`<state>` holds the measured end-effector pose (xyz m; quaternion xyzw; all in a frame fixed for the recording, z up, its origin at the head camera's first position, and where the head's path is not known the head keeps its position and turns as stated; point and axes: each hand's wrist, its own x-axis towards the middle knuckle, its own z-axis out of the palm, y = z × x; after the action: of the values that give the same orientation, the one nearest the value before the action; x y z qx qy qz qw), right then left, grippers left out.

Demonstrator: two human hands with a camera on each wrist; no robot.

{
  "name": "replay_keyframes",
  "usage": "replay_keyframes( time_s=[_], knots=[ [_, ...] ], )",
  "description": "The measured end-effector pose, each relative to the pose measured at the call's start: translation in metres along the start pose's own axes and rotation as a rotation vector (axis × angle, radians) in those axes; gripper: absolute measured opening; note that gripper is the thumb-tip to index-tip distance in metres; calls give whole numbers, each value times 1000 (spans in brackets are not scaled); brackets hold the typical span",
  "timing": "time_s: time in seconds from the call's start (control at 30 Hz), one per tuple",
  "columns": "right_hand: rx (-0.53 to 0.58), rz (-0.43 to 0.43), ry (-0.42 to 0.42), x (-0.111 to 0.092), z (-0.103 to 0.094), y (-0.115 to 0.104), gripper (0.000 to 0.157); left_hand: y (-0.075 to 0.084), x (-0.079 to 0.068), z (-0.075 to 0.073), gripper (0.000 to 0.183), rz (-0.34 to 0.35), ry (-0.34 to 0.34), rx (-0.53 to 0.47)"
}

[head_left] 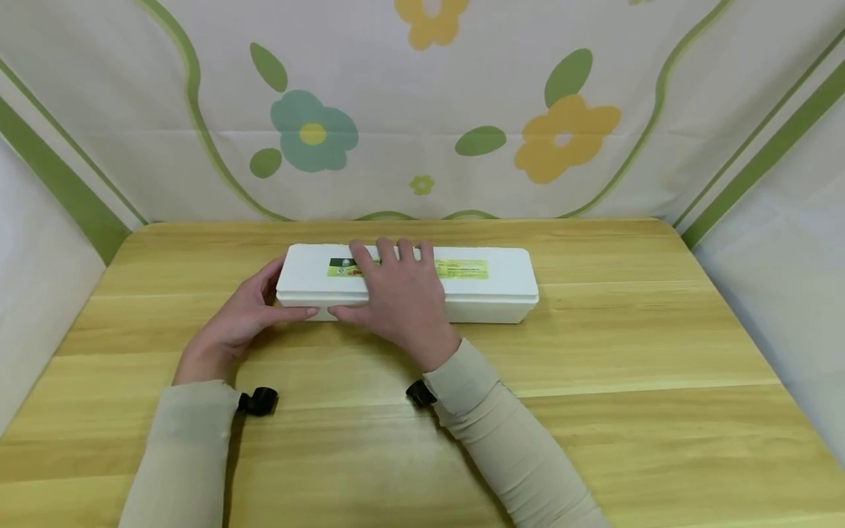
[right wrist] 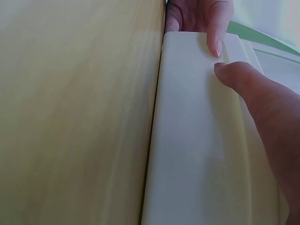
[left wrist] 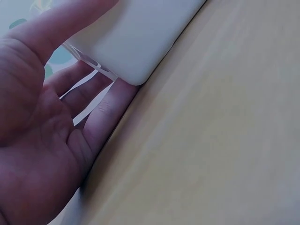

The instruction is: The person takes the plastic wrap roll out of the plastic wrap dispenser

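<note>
A long white lidded box (head_left: 495, 308) lies crosswise toward the back of the wooden table, its lid (head_left: 508, 273) on top with a green-and-yellow printed label (head_left: 465, 269). My left hand (head_left: 246, 312) grips the box's left end, thumb along the front side and fingers around the far side. In the left wrist view, the fingers of this left hand (left wrist: 51, 122) reach past the box's end corner. Across the lid my right hand (head_left: 404, 297) is spread, fingertips at the far edge and thumb against the front side, close to the left thumb. Its palm covers part of the label.
The wooden table (head_left: 317, 455) extends around the box on all sides. Behind it hangs a pale cloth (head_left: 422, 95) with flowers and leaves, and white panels flank both sides. A small black device (head_left: 260, 401) is worn at the left wrist, another (head_left: 420, 394) at the right.
</note>
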<state>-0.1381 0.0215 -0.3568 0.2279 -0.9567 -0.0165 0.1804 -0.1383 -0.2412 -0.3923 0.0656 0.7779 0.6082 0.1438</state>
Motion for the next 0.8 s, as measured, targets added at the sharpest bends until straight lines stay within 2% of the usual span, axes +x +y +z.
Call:
replay_keyframes(
  time_s=[0.2,0.53,0.8],
  knots=[
    [-15,27,-55,1,-1,-3,97,-2,-1,0,93,10,-7,19],
    [-23,7,18,1,0,-1,93,0,-2,1,93,8,10,11],
    [-37,14,-13,1,0,-1,93,-1,-1,3,91,11,8,10]
  ],
)
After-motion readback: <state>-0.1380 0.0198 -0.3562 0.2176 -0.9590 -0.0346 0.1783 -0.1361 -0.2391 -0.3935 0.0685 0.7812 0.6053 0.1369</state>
